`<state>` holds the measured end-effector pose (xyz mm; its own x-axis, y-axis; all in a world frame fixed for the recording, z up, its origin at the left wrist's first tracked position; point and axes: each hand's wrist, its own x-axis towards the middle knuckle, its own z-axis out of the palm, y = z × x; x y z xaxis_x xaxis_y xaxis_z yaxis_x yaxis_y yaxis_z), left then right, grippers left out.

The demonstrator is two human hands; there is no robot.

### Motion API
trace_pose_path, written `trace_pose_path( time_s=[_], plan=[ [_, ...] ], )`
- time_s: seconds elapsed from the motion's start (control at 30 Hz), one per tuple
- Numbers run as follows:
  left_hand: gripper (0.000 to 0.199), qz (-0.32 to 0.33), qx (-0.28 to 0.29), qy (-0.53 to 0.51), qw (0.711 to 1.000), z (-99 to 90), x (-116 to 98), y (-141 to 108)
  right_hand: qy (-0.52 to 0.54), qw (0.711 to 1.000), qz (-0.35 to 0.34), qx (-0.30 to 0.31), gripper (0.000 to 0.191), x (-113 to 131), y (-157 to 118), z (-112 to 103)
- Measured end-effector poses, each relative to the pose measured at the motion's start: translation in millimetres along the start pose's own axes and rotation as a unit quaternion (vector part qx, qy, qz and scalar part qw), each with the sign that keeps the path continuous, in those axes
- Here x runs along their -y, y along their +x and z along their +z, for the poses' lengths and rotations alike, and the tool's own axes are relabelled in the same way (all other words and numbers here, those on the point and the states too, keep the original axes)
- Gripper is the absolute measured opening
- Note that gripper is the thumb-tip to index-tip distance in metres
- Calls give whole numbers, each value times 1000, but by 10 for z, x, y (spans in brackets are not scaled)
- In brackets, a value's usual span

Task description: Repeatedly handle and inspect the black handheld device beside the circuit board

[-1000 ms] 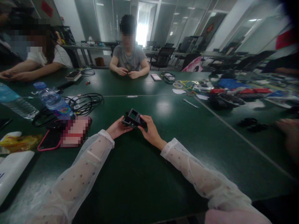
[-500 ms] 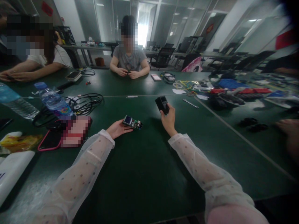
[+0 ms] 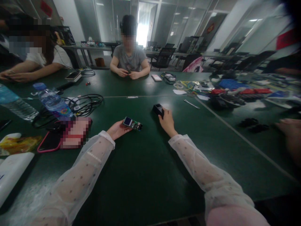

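Over my feed, the green table (image 3: pixel 141 175) gives me room between both forearms, back to its near edge (image 3: pixel 174 220) low in view. Leftward, a phone (image 3: pixel 50 142), a bottle (image 3: pixel 53 102) and cables (image 3: pixel 92 105) bound my space; rightward, a wrench (image 3: pixel 191 104) lies just beside the slanting seam (image 3: pixel 235 129). My left hand (image 3: pixel 118 129) grips the left end of the board (image 3: pixel 134 124), some fingers beneath it, over the table's middle. My right hand (image 3: pixel 168 121) is closed on the black case (image 3: pixel 158 110), apart from the board; I can't tell whether the case touches the table. The board is green, with a dark screen (image 3: pixel 127 121) at left and small parts crowding its right end.
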<state>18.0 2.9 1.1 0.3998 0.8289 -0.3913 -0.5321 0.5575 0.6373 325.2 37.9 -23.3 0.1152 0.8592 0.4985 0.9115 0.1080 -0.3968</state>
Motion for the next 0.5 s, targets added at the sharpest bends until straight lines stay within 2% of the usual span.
trace_pose_path(
  time_s=[0.3,0.5],
  plan=[
    [27,11,-21,-28,999,27,-7,-25,-9,1000,-16,-7,50,11,-24,-3],
    [26,14,1,-15,1000,-22,2,-16,-9,1000,-14,-4,51,25,-25,-14]
  ],
)
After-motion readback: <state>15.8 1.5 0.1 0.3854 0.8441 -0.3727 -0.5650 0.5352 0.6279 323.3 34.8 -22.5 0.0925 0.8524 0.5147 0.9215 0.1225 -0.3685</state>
